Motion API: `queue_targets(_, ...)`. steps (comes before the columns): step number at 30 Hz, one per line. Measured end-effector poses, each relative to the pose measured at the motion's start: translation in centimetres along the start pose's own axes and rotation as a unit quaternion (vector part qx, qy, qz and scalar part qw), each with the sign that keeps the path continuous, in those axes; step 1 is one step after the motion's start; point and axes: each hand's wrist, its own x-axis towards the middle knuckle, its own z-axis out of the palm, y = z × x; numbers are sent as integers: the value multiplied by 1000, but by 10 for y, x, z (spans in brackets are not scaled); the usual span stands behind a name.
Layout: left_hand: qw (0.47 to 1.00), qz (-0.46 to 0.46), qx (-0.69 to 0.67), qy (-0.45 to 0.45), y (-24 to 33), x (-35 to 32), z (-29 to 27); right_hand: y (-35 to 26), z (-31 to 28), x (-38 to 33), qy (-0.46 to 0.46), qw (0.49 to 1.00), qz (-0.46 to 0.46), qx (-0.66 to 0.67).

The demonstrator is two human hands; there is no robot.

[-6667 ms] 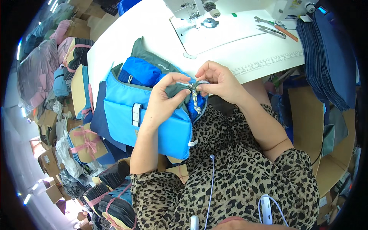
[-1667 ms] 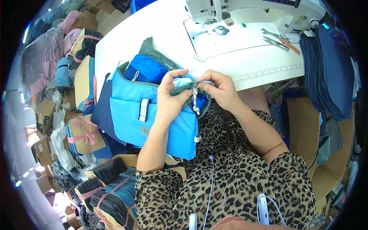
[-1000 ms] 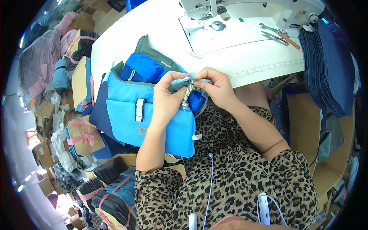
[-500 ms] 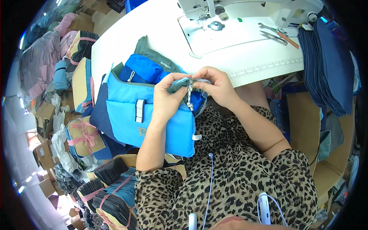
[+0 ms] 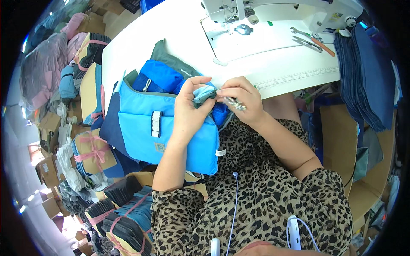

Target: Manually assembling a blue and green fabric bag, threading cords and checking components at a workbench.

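A light blue fabric bag (image 5: 179, 147) with a white-and-black striped loop on its front lies over the table's near edge and my lap. My left hand (image 5: 189, 109) is closed on a bunched edge of it, where light blue and grey cloth (image 5: 204, 94) shows between thumb and fingers. Close beside it, my right hand (image 5: 247, 102) pinches a patterned cord pull (image 5: 234, 103) against that same edge. The exact spot between the fingertips is hidden. Darker blue cloth (image 5: 160, 76) and a grey piece (image 5: 171, 57) lie behind the bag's opening, with a second cord pull (image 5: 147, 84) there.
A white sewing machine (image 5: 273, 17) stands on the white table (image 5: 273, 57) beyond my hands. Small snips (image 5: 307, 43) and a wrench (image 5: 301, 32) lie right of it. Stacked navy panels (image 5: 363, 81) hang at the right edge. Tied fabric bundles (image 5: 94, 151) crowd the left, and an open carton (image 5: 339, 141) stands right.
The cord pull hung down below the fingers before; now it lies sideways in my right hand. The bunched edge has turned, and my right hand has shifted slightly right.
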Motion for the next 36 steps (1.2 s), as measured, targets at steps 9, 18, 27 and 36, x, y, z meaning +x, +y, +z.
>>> queue_targets(9,1000,11,22,-2,-7,-7,1,4,0,-6,16,998,-50,-31)
queue_targets(18,997,-26,-70,16,-10,-6,-1,5,0,0,-33,999,-22,26)
queue_targets(27,999,28,37,23,-9,-6,-2,-6,-10,11,-63,998,-4,-5)
queue_targets(36,999,-21,-50,-3,-7,-3,-2,-2,-2,3,-14,999,16,27)
